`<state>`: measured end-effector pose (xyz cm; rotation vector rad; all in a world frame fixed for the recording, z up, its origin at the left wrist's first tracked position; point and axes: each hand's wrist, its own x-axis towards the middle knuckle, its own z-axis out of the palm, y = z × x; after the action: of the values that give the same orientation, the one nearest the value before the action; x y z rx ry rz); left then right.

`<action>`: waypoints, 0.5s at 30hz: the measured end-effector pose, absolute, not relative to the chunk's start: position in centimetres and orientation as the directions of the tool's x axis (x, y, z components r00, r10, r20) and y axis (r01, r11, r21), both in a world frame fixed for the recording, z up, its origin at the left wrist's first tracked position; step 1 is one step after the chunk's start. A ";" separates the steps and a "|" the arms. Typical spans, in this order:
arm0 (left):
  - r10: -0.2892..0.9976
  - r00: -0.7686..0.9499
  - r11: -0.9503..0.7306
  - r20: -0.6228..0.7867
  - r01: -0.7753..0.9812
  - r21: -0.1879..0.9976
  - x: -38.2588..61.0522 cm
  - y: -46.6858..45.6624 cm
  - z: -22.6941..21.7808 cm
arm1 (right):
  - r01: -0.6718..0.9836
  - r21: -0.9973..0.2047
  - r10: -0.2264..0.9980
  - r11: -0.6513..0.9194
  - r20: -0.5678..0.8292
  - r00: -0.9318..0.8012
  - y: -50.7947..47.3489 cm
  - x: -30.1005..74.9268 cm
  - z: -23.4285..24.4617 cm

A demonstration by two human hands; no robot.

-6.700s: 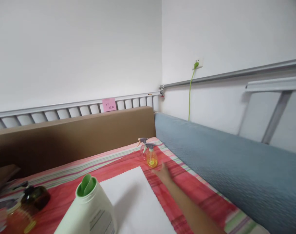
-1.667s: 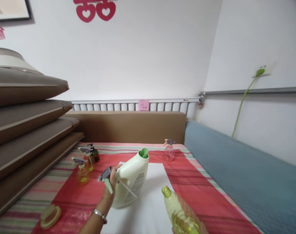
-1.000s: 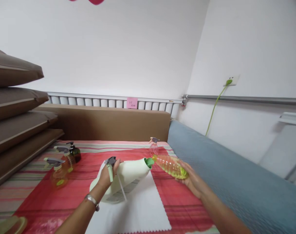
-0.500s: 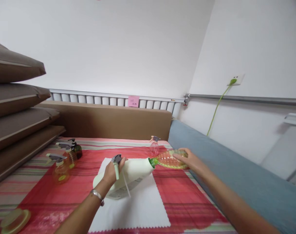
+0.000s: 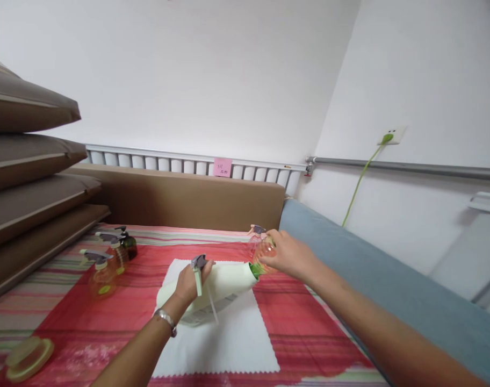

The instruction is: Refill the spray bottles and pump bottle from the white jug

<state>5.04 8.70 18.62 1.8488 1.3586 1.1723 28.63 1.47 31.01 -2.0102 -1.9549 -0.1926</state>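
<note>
My left hand (image 5: 187, 283) is wrapped round the jug (image 5: 224, 282), which is tipped on its side over the white mat (image 5: 229, 344) mid-worktop (image 5: 309, 322). There's a spray head (image 5: 197, 264) pinched in the same fingers. My right hand (image 5: 289, 258) grips a small bottle (image 5: 265, 250), its mouth right at the jug's green spout, nearer the far edge. Sprayers (image 5: 102, 269) sit by the left edge.
</note>
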 end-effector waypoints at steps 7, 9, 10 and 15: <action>0.942 0.125 -0.332 0.311 0.481 0.811 4.9 8.4 18.6 | 0.989 0.101 0.945 0.110 0.297 -0.136 1.7 25.1 31.9; 0.943 0.124 -0.331 0.310 0.475 0.816 4.8 8.3 18.5 | 0.982 0.133 0.944 0.132 0.285 -0.165 1.8 24.8 31.8; 0.942 0.124 -0.331 0.311 0.468 0.819 4.7 8.2 18.5 | 0.979 0.146 0.944 0.139 0.280 -0.176 1.8 24.7 31.8; 0.938 0.125 -0.346 0.323 0.391 0.853 4.6 8.2 18.3 | 0.974 0.166 0.941 0.154 0.275 -0.196 1.7 24.4 31.6</action>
<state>4.60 8.19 18.26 1.8171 1.2841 1.1919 24.42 1.72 31.65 -1.9205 -2.3039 -0.4679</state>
